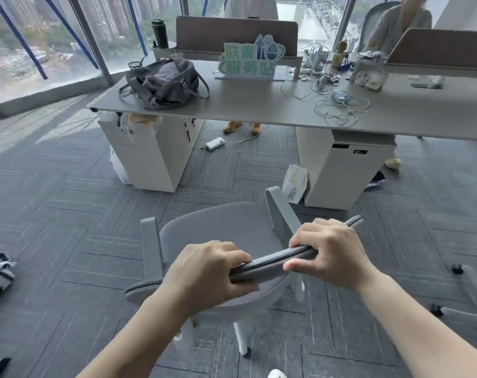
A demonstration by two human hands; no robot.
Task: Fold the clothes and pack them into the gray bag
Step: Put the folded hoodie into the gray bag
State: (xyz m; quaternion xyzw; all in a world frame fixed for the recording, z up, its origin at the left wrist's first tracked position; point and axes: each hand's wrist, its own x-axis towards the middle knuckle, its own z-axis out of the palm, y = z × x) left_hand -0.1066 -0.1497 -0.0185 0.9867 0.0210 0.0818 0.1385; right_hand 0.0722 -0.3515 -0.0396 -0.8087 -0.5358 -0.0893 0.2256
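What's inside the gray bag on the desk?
The gray bag sits open on the desk. Purplish-gray fabric shows in its mouth, either lining or clothing. Its sides hide anything deeper. Both hands, left and right, grip a chair's backrest.

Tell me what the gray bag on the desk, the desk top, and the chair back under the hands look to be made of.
Gray bag: soft woven fabric, probably nylon or polyester; it slumps, creases and has limp strap handles.
Desk top: smooth matte gray board, likely laminate; flat, thin edge, soft even sheen.
Chair back: gray textile over padding, by its rounded seamed edge; both the left hand and right hand grip it.
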